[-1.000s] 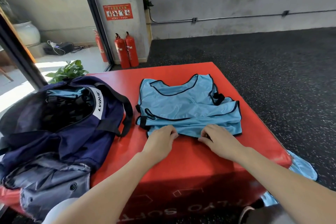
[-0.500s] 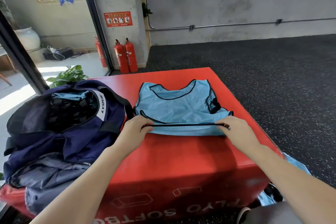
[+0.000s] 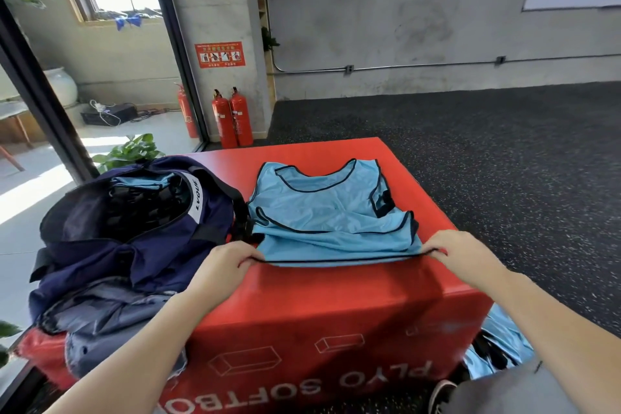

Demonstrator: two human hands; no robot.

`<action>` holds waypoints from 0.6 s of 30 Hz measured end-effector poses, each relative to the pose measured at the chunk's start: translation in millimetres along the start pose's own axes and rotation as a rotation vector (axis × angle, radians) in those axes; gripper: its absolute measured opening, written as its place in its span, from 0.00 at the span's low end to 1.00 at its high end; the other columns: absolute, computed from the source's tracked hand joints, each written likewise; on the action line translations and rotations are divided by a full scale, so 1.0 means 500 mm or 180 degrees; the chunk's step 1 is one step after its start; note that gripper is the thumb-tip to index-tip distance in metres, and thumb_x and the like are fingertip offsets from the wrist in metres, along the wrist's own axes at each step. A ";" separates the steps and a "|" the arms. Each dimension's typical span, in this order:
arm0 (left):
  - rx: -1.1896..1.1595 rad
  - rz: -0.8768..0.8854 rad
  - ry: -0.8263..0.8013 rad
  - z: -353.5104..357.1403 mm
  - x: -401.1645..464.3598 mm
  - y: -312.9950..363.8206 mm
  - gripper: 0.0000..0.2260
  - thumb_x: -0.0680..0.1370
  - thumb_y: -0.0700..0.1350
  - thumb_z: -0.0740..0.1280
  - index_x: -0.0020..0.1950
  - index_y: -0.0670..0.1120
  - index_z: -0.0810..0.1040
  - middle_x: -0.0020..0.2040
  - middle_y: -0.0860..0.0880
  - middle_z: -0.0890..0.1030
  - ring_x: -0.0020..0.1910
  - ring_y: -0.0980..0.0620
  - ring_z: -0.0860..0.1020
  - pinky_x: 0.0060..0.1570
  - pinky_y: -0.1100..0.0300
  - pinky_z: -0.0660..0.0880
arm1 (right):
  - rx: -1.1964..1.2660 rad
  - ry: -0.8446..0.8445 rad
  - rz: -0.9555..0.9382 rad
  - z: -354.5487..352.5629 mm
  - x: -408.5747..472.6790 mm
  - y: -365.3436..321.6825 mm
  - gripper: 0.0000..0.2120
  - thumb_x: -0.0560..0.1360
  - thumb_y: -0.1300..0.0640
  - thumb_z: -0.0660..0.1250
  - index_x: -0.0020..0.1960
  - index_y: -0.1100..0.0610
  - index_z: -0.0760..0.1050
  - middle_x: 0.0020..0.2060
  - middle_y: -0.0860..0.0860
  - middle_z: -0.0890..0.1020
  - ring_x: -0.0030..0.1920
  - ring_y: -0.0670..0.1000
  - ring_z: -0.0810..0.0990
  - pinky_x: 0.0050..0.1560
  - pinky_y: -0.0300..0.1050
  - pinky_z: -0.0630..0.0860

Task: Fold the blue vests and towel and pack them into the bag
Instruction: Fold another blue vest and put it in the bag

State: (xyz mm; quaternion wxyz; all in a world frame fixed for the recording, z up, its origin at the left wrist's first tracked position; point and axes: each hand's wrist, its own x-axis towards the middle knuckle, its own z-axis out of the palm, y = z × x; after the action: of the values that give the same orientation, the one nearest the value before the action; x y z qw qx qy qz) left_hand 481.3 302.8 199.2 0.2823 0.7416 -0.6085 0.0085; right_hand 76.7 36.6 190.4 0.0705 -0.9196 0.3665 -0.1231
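Both hands have spread apart: left hand [image 3: 224,264] and right hand [image 3: 462,250] fingers pinch the limp, slippery light-blue mesh vest's [image 3: 322,215] black-trimmed hem at six o'clock.

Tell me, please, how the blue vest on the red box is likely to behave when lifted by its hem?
The vest will probably drape limply: its thin cloth wrinkles and sags between the left hand and right hand. It looks light, and its sheen suggests it may slide on the box.
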 end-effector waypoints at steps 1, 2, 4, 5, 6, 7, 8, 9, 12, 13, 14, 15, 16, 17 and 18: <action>0.0127 0.0074 -0.0257 0.006 -0.011 -0.001 0.13 0.75 0.36 0.71 0.51 0.53 0.86 0.48 0.61 0.82 0.52 0.58 0.80 0.58 0.61 0.75 | -0.0221 -0.0438 -0.0003 0.001 -0.006 0.002 0.10 0.75 0.57 0.72 0.54 0.46 0.84 0.50 0.40 0.83 0.55 0.46 0.80 0.61 0.45 0.74; 0.0238 0.0132 -0.0542 0.011 -0.022 -0.001 0.13 0.76 0.37 0.69 0.52 0.54 0.86 0.49 0.61 0.82 0.54 0.57 0.80 0.60 0.59 0.74 | -0.0351 -0.0785 0.0016 0.002 -0.012 0.003 0.10 0.75 0.55 0.72 0.54 0.46 0.84 0.49 0.39 0.82 0.55 0.45 0.79 0.61 0.43 0.73; 0.0377 0.0169 -0.0998 0.018 -0.037 0.003 0.14 0.75 0.41 0.65 0.52 0.55 0.85 0.50 0.60 0.82 0.55 0.58 0.78 0.61 0.57 0.74 | -0.0336 -0.1036 0.0078 0.003 -0.021 0.004 0.08 0.73 0.52 0.72 0.52 0.46 0.84 0.44 0.37 0.80 0.52 0.42 0.79 0.58 0.39 0.73; 0.0403 0.0166 -0.1058 0.021 -0.042 0.004 0.14 0.74 0.43 0.63 0.51 0.56 0.85 0.49 0.60 0.82 0.55 0.58 0.78 0.60 0.56 0.74 | -0.0276 -0.0996 0.0120 0.002 -0.024 0.002 0.08 0.73 0.52 0.71 0.52 0.46 0.84 0.42 0.36 0.79 0.50 0.41 0.78 0.57 0.39 0.74; 0.0384 0.0180 -0.1036 0.021 -0.043 0.007 0.15 0.72 0.44 0.62 0.49 0.56 0.86 0.47 0.61 0.81 0.54 0.58 0.78 0.59 0.56 0.75 | -0.0246 -0.0912 0.0149 0.000 -0.025 -0.003 0.09 0.73 0.53 0.70 0.52 0.46 0.84 0.42 0.37 0.79 0.49 0.40 0.78 0.58 0.39 0.74; 0.0345 0.0187 -0.0977 0.022 -0.040 0.010 0.15 0.72 0.45 0.61 0.48 0.55 0.86 0.46 0.61 0.81 0.53 0.58 0.78 0.59 0.56 0.75 | -0.0250 -0.0800 0.0151 -0.001 -0.022 -0.010 0.11 0.73 0.54 0.68 0.53 0.46 0.84 0.44 0.38 0.81 0.50 0.41 0.78 0.58 0.40 0.74; 0.0307 0.0199 -0.0880 0.023 -0.036 0.013 0.15 0.72 0.44 0.61 0.48 0.54 0.86 0.46 0.60 0.81 0.53 0.58 0.78 0.59 0.57 0.75 | -0.0273 -0.0667 0.0135 -0.002 -0.016 -0.018 0.13 0.73 0.56 0.67 0.55 0.46 0.83 0.47 0.39 0.82 0.52 0.43 0.78 0.59 0.42 0.74; 0.0275 0.0165 -0.0764 0.023 -0.028 0.016 0.14 0.73 0.43 0.62 0.49 0.53 0.87 0.46 0.60 0.81 0.53 0.58 0.78 0.60 0.58 0.74 | -0.0248 -0.0513 0.0095 -0.001 -0.006 -0.028 0.13 0.74 0.57 0.66 0.56 0.46 0.83 0.50 0.40 0.83 0.54 0.45 0.78 0.60 0.43 0.74; 0.0233 0.0165 -0.0269 0.032 0.013 0.016 0.13 0.75 0.39 0.66 0.52 0.51 0.87 0.47 0.57 0.83 0.53 0.56 0.78 0.57 0.56 0.76 | 0.0113 -0.0148 0.0044 0.004 0.036 -0.074 0.11 0.77 0.56 0.67 0.58 0.48 0.82 0.52 0.42 0.83 0.54 0.45 0.79 0.59 0.44 0.75; 0.0253 0.0197 -0.0123 0.040 0.032 0.010 0.13 0.75 0.37 0.66 0.51 0.50 0.86 0.47 0.57 0.84 0.53 0.55 0.78 0.55 0.53 0.77 | 0.0255 -0.0106 0.0057 0.008 0.053 -0.091 0.11 0.78 0.55 0.67 0.58 0.48 0.82 0.51 0.41 0.83 0.53 0.43 0.79 0.58 0.44 0.76; 0.0274 0.0216 -0.0005 0.048 0.052 0.004 0.13 0.75 0.37 0.66 0.51 0.50 0.86 0.48 0.57 0.84 0.53 0.54 0.78 0.54 0.51 0.77 | 0.0381 -0.0108 0.0058 0.011 0.070 -0.111 0.10 0.78 0.54 0.67 0.59 0.48 0.81 0.51 0.40 0.82 0.52 0.42 0.79 0.57 0.44 0.77; 0.0273 0.0191 0.0080 0.057 0.073 -0.003 0.12 0.76 0.37 0.66 0.52 0.50 0.86 0.49 0.56 0.84 0.53 0.53 0.78 0.54 0.50 0.77 | 0.0502 -0.0130 0.0044 0.017 0.088 -0.131 0.10 0.79 0.53 0.66 0.59 0.47 0.81 0.52 0.40 0.82 0.51 0.41 0.79 0.56 0.45 0.77; 0.0263 0.0182 0.0155 0.064 0.094 -0.004 0.12 0.77 0.37 0.65 0.52 0.49 0.86 0.50 0.55 0.84 0.54 0.52 0.78 0.55 0.49 0.77 | 0.0615 -0.0139 0.0012 0.023 0.104 -0.151 0.10 0.79 0.52 0.66 0.59 0.46 0.81 0.52 0.39 0.82 0.51 0.41 0.79 0.56 0.46 0.78; 0.0259 0.0201 0.0222 0.072 0.114 -0.008 0.12 0.77 0.38 0.65 0.53 0.49 0.86 0.51 0.55 0.84 0.55 0.51 0.77 0.55 0.48 0.76 | 0.0728 -0.0134 -0.0022 0.032 0.122 -0.170 0.10 0.80 0.51 0.66 0.60 0.45 0.81 0.53 0.39 0.81 0.52 0.41 0.79 0.55 0.47 0.78; 0.0303 0.0241 0.0273 0.079 0.133 -0.011 0.11 0.77 0.39 0.66 0.53 0.49 0.85 0.52 0.55 0.83 0.56 0.51 0.76 0.56 0.48 0.75 | 0.0806 -0.0116 -0.0071 0.042 0.139 -0.188 0.10 0.80 0.50 0.66 0.60 0.45 0.81 0.53 0.40 0.81 0.53 0.42 0.79 0.56 0.48 0.78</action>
State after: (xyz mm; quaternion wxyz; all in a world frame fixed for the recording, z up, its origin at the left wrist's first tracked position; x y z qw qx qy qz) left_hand 490.3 226.9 187.6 0.2720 0.7296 -0.6223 0.0798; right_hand 193.1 57.2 202.9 0.1913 -0.9094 0.3365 -0.1523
